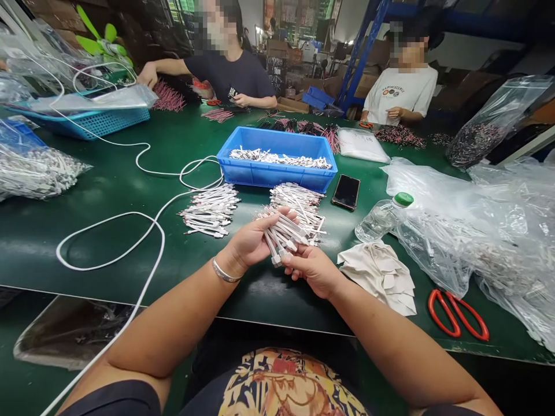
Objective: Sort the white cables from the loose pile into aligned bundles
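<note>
A bundle of short white cables is held between both hands above the table's near part. My left hand wraps round the bundle from the left, thumb on top. On the right, my right hand pinches the connector ends at the bundle's lower end. Behind the hands lies a pile of white cables, partly hidden by the bundle. Another white cable pile lies to the left. A blue bin behind the piles holds many small white pieces.
Right of the hands are a phone, a bottle, a cloth, red-handled scissors and plastic bags. A white cord loops over the left side. Two people sit across the green table.
</note>
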Tool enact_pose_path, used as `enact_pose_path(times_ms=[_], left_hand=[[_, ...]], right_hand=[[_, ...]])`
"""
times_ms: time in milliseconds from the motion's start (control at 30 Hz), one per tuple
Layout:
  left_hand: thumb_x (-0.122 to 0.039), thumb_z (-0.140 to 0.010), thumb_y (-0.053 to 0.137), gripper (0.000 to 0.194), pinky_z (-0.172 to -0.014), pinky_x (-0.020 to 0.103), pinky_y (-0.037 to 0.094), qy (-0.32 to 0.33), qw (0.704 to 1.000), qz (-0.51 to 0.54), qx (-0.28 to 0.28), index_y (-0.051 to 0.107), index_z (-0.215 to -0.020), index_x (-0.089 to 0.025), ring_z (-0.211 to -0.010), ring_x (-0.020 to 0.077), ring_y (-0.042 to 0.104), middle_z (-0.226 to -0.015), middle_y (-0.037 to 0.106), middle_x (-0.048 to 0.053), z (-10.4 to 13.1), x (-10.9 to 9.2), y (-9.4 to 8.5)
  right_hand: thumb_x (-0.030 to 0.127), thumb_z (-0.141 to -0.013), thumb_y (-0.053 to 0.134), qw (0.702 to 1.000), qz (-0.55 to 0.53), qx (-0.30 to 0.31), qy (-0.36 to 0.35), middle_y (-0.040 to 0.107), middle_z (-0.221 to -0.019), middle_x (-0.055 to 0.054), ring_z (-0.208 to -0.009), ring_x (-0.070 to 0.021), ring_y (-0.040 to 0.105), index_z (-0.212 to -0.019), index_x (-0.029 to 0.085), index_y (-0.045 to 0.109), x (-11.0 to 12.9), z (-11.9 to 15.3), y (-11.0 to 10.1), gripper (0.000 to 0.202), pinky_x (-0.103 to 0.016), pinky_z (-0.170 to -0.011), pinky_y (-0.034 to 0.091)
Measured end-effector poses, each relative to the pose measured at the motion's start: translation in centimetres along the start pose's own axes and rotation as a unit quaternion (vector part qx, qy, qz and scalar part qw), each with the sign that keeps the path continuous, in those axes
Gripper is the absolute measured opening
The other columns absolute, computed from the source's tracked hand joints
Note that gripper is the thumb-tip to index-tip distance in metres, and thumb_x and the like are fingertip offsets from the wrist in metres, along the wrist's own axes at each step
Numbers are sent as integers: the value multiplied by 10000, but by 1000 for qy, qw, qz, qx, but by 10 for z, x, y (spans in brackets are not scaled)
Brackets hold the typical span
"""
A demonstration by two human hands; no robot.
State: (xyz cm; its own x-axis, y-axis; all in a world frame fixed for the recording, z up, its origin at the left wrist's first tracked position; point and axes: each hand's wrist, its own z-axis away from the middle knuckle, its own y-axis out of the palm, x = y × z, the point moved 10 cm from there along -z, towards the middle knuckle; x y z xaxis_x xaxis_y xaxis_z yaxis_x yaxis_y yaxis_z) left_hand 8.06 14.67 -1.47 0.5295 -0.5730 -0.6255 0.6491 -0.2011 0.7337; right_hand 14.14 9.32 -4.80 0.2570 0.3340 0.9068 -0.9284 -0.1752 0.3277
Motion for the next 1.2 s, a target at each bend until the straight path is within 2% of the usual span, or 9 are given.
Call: enact_pose_path(times_ms=[400, 567, 667, 800, 933, 1200], left_hand=[[-155, -830, 517, 227, -903, 398, 468, -6, 1000, -2, -6, 622, -1030, -140, -947, 212, 637, -1052, 667, 104, 0, 2, -1], [-162, -838, 509, 213, -923, 390, 458, 22, 1000, 0, 19, 631, -1012, -136, -976, 213, 626, -1040, 670, 95, -1, -8, -1], [-160, -846, 491, 220, -934, 386, 451, 28, 999, 7, 14, 629, -1015, -133, -989, 212, 621, -1027, 674, 89, -1, -14, -4], [-151, -849, 479, 224, -961, 399, 428, 36, 999, 17, -2, 623, -1019, -126, -1010, 216, 613, -1033, 673, 93, -1, -19, -6], [-143, -836, 490, 231, -986, 408, 405, 38, 999, 17, -12, 623, -1023, -119, -1006, 215, 616, -1026, 676, 99, -1, -19, -6], [-142, -822, 511, 238, -989, 396, 403, 30, 999, 22, 7, 632, -1026, -115, -986, 206, 622, -1015, 681, 95, -2, -14, -5]], right_hand=[[298, -642, 742, 1000, 1, -3, 4, 626, -776, -19, -564, -74, 504, -922, 152, 632, 0, 0, 0, 335, -173, -447, 352], [379, -653, 746, 998, -4, 8, 60, 623, -709, -15, -543, -65, 535, -822, 142, 624, -7, 4, 1, 316, -156, -440, 366], [397, -673, 729, 997, -12, 5, 75, 642, -717, -21, -543, -62, 555, -801, 140, 624, -9, 5, -2, 306, -149, -443, 380], [396, -708, 699, 997, -11, 4, 71, 657, -711, -30, -539, -64, 577, -862, 132, 652, -9, 5, -4, 309, -141, -437, 377], [420, -723, 675, 998, -14, 6, 67, 661, -687, -38, -526, -73, 579, -836, 128, 658, -9, 3, -4, 314, -147, -427, 367], [451, -742, 648, 999, 22, 0, 39, 654, -647, -32, -503, -70, 562, -794, 130, 646, -6, 3, -2, 325, -163, -443, 359]])
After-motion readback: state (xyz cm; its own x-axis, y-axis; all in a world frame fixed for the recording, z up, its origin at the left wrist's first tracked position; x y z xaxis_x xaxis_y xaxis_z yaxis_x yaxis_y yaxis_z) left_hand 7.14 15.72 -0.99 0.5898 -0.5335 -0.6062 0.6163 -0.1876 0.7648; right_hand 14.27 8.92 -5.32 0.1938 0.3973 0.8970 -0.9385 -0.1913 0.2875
